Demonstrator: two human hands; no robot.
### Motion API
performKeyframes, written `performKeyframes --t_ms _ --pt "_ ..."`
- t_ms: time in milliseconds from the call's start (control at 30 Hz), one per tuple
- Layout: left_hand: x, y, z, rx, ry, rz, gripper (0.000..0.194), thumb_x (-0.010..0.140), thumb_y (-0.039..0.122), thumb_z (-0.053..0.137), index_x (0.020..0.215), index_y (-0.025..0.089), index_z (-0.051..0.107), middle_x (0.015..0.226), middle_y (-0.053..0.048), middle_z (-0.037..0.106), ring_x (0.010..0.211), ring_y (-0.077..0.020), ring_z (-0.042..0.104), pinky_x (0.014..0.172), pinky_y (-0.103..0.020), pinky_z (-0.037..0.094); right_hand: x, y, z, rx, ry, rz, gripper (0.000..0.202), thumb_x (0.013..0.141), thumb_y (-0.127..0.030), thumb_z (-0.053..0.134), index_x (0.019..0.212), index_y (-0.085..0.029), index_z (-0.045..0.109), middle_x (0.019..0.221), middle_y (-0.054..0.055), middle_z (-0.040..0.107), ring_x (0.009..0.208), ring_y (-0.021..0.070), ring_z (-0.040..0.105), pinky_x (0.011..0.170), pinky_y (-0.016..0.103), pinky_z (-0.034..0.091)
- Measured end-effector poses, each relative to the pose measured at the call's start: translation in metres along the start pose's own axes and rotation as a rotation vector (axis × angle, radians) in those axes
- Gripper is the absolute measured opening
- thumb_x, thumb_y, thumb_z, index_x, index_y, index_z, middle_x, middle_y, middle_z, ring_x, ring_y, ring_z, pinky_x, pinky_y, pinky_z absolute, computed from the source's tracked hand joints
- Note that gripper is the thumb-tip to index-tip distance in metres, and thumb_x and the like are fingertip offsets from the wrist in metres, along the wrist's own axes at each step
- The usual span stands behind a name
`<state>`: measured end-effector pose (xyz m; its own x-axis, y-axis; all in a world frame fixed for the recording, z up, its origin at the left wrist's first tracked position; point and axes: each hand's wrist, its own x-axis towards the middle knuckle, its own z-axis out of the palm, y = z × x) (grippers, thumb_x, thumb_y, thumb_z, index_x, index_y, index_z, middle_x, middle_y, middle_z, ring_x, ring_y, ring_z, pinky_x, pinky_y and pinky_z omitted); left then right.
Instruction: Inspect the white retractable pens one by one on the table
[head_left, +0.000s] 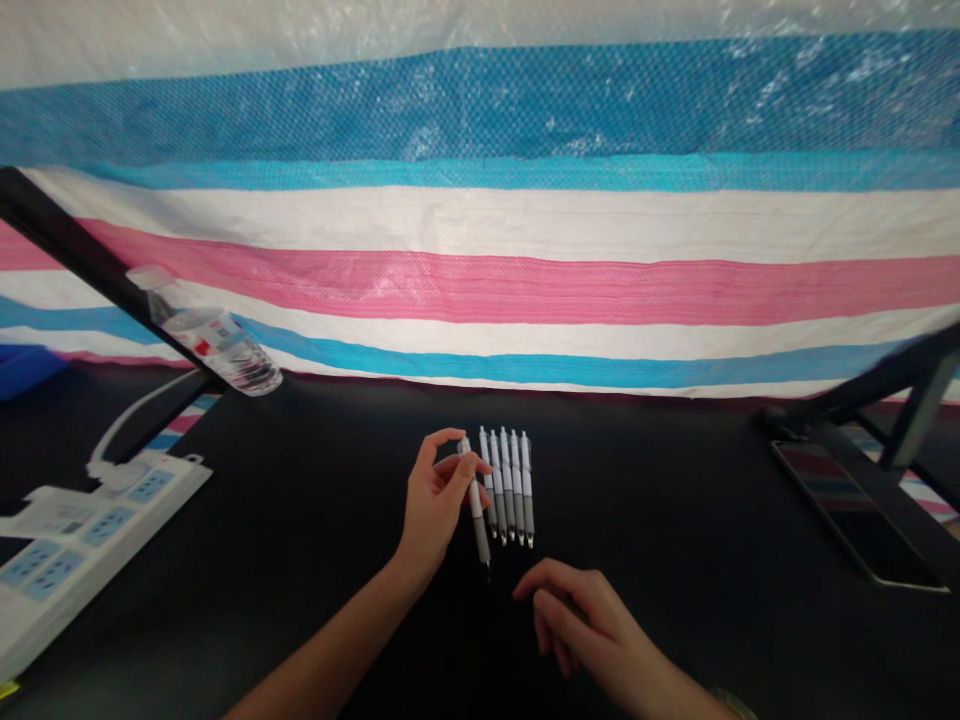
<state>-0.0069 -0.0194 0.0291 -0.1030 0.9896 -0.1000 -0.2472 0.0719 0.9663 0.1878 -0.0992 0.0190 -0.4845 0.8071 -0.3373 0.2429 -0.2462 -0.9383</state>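
One held pen, tip pointing nearward, nearly parallel to five pens

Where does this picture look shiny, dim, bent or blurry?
In the head view, white glare flecks the top of the striped sheet; the black table looks dark, hiding most shadows; the phone faintly mirrors stripes; the bottle leans outward, perhaps lens distortion; its label is too soft to read.
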Motion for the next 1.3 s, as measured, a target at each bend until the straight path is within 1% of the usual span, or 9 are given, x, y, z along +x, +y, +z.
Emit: performKeyframes --t_ms 233,333,433,600,700,800,967,1133,1300 --pt "0.01 -0.007 -0.007 0.194 0.041 0.031 0.051 0.083 0.041 0.073 0.125 0.017 0.057 0.089 -0.006 0.076 0.063 -0.0147 0.068 0.05 -0.02 0.051 0.001 0.0 0.001 -0.002 -0.002 -0.011 0.052 0.097 -0.062 0.044 0.104 -0.015 0.065 0.066 -0.002 0.056 0.05 0.0093 0.049 0.047 0.02 0.033" --pt "0.014 -0.012 -0.01 0.186 0.068 0.043 0.047 0.087 0.041 0.068 0.126 0.016 0.06 0.11 -0.012 0.074 0.088 -0.0211 0.073 0.072 -0.031 0.06 0.001 0.0 0.0 0.007 -0.001 -0.013 0.052 0.097 -0.063 0.045 0.105 -0.015 0.064 0.067 -0.001 0.056 0.051 0.0093 0.05 0.048 0.02 0.034" --pt "0.015 -0.017 -0.011 0.183 0.116 0.062 0.046 0.087 0.033 0.066 0.129 0.018 0.057 0.133 -0.014 0.063 0.111 -0.0236 0.068 0.098 -0.04 0.053 0.0 0.0 0.0 0.006 0.002 -0.018 0.05 0.097 -0.062 0.046 0.104 -0.015 0.065 0.066 -0.002 0.056 0.051 0.0094 0.05 0.048 0.021 0.034" --pt "0.02 -0.021 -0.016 0.249 0.11 0.075 0.054 0.084 0.023 0.063 0.136 0.021 0.048 0.144 -0.014 0.051 0.126 -0.0263 0.058 0.108 -0.046 0.044 -0.001 -0.001 -0.001 -0.019 0.01 -0.006 0.041 0.099 -0.053 0.046 0.106 -0.017 0.065 0.067 -0.001 0.058 0.053 0.011 0.053 0.049 0.022 0.038" --pt "0.028 -0.009 -0.027 0.417 -0.056 0.06 0.052 0.08 0.015 0.059 0.131 0.019 0.051 0.136 -0.015 0.055 0.119 -0.0276 0.06 0.103 -0.048 0.049 -0.001 -0.002 -0.003 -0.193 0.11 -0.102 0.025 0.098 -0.038 0.05 0.106 -0.02 0.065 0.076 0.002 0.063 0.066 0.0147 0.059 0.061 0.025 0.047" --pt "0.033 0.012 -0.046 0.729 -0.467 0.171 0.056 0.074 0.007 0.056 0.128 0.023 0.058 0.132 -0.011 0.057 0.122 -0.0282 0.056 0.107 -0.049 0.046 0.002 -0.002 -0.006 -0.415 0.223 -0.32 0.017 0.095 -0.021 0.052 0.107 -0.022 0.064 0.095 0.007 0.066 0.085 0.0202 0.062 0.076 0.032 0.053" --pt "0.028 0.035 -0.076 1.014 -0.853 0.174 0.095 0.063 0.019 0.08 0.15 0.033 0.043 0.16 -0.01 0.028 0.148 -0.0389 0.027 0.12 -0.054 0.028 0.008 0.004 -0.012 -0.623 0.275 -0.517 0.04 0.091 -0.009 0.049 0.127 -0.026 0.057 0.123 0.011 0.062 0.118 0.0268 0.056 0.102 0.045 0.05" --pt "0.022 0.029 -0.073 1.096 -0.849 0.14 0.121 0.052 0.028 0.093 0.155 0.039 0.032 0.163 -0.011 0.024 0.15 -0.0433 0.017 0.118 -0.062 0.026 0.012 0.01 -0.017 -0.702 0.259 -0.5 0.046 0.091 -0.009 0.049 0.133 -0.026 0.053 0.136 0.011 0.056 0.129 0.0269 0.051 0.109 0.047 0.047" --pt "0.022 0.016 -0.058 1.104 -0.731 0.207 0.108 0.058 0.019 0.09 0.152 0.038 0.039 0.16 -0.012 0.032 0.143 -0.0393 0.034 0.115 -0.06 0.033 0.014 0.01 -0.024 -0.731 0.226 -0.458 0.049 0.092 -0.01 0.048 0.138 -0.026 0.049 0.138 0.011 0.054 0.127 0.0254 0.053 0.107 0.045 0.049"
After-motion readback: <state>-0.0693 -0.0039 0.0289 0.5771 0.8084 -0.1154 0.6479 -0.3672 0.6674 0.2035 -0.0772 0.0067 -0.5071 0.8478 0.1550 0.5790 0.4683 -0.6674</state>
